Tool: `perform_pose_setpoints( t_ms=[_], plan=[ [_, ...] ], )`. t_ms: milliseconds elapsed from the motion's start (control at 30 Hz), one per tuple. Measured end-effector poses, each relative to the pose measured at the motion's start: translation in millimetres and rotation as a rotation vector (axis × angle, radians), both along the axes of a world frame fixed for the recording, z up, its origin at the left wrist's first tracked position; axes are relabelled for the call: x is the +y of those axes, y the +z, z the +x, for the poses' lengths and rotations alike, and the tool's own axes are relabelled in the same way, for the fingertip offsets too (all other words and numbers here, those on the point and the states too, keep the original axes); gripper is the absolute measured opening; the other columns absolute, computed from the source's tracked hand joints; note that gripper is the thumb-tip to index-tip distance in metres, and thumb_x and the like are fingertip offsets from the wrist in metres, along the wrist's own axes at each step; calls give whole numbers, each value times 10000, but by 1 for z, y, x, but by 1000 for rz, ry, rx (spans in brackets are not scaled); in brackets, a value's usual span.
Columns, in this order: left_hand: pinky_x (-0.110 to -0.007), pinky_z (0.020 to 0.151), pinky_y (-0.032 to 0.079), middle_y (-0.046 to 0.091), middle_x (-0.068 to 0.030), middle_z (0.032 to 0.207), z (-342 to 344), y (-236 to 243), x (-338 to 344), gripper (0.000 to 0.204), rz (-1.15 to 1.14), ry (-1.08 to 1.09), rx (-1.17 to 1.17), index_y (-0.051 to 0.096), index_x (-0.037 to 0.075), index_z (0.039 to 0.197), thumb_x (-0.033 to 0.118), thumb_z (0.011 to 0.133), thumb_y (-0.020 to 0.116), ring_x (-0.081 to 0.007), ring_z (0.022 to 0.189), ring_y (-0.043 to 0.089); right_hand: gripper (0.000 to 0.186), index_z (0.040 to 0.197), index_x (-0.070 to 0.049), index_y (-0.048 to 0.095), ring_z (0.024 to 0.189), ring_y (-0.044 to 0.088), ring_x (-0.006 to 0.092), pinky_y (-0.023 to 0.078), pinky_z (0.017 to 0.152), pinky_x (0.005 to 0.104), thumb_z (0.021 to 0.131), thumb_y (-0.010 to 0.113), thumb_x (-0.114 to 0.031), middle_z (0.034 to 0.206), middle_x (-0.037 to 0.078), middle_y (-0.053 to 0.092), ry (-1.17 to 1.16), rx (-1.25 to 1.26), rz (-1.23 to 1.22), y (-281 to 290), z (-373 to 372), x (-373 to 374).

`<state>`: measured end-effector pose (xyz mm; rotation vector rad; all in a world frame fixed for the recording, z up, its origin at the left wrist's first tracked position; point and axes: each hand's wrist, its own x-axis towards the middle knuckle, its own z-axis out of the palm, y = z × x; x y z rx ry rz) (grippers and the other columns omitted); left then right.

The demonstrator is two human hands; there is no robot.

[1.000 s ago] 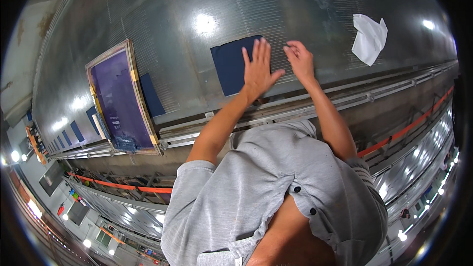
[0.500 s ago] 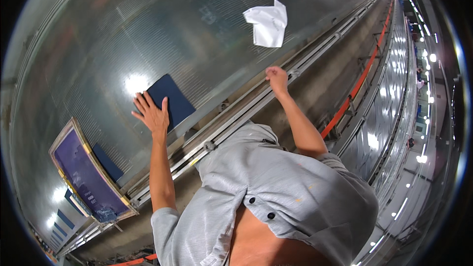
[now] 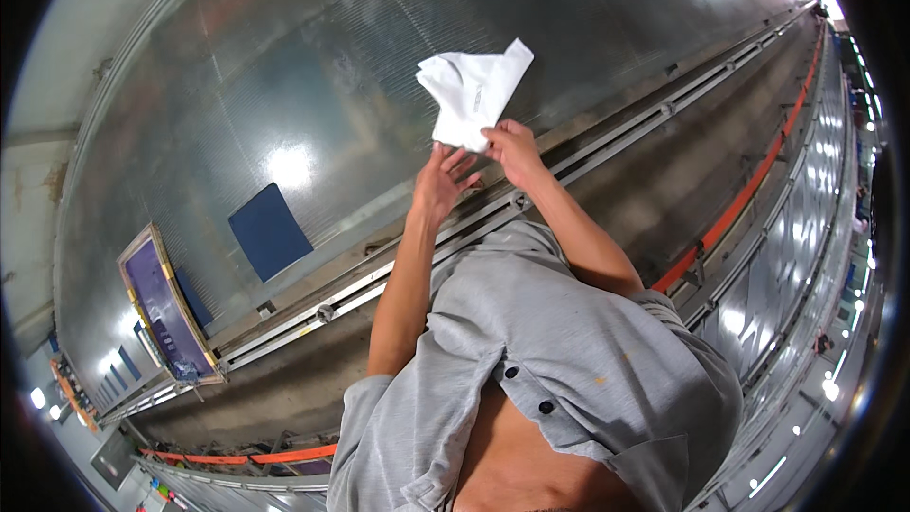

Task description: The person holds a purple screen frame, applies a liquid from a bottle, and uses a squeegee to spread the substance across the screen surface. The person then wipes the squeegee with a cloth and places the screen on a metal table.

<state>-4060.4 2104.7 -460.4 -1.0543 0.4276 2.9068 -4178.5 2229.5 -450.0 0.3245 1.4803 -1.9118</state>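
A white fabric piece (image 3: 467, 95) with a small printed mark hangs creased over the long metal table, its far corners fanned out. My right hand (image 3: 514, 154) pinches its near right corner between thumb and fingers. Just beside the near left corner is my left hand (image 3: 441, 182), fingers spread and a fingertip touching or almost touching the cloth. To the left, a dark blue fabric piece (image 3: 270, 232) lies flat on the table (image 3: 360, 133) by its near edge.
A framed purple printing screen (image 3: 169, 308) stands on the table farther left, with more blue pieces (image 3: 123, 360) past it. A metal rail (image 3: 379, 280) runs along the table's near edge. Behind me on the right, an orange bar (image 3: 730, 218) follows another long table (image 3: 796, 218).
My left hand has left the blue piece and moved right to the white fabric. My right hand has reached forward and taken its corner. The white fabric has shifted and is partly raised.
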Motion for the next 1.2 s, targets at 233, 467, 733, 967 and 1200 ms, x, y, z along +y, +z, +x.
perform_pose_setpoints(
  t_ms=[233,467,733,967,1200],
  plan=[
    [-428,940,478,607,-93,1170,-55,-39,3,335,-183,262,-108,525,25,1197,137,900,632,-256,1081,585,264,1054,3,526,832,639,238,555,670,335,837,660,-65,1003,129,606,134,-489,61,-11,-12,52],
    [-522,1023,417,607,-63,1155,-36,46,-8,529,-453,341,491,459,111,1259,171,810,733,-250,1137,566,315,1095,-37,492,993,585,217,492,890,355,805,602,20,1081,106,572,216,2,-396,51,-99,0],
    [-692,1045,280,346,-149,1492,22,16,37,751,-23,422,274,306,140,1468,590,883,439,-422,1366,307,618,1301,-41,475,1154,552,222,445,984,388,920,549,-523,1258,105,564,374,-106,-629,126,-82,21],
    [-673,1049,294,350,-148,1481,20,23,45,847,54,445,284,297,147,1466,720,854,416,-406,1348,343,362,1194,-2,552,1054,620,255,517,903,422,875,651,-143,1158,133,622,333,-321,-250,-2,-49,58],
    [-594,1005,389,438,-161,1383,22,-6,18,725,-145,347,-93,323,89,1421,538,894,541,-360,1272,439,313,1156,-16,554,980,630,228,532,823,371,890,626,-165,1089,117,629,391,-300,36,-12,-58,35]
  ],
)
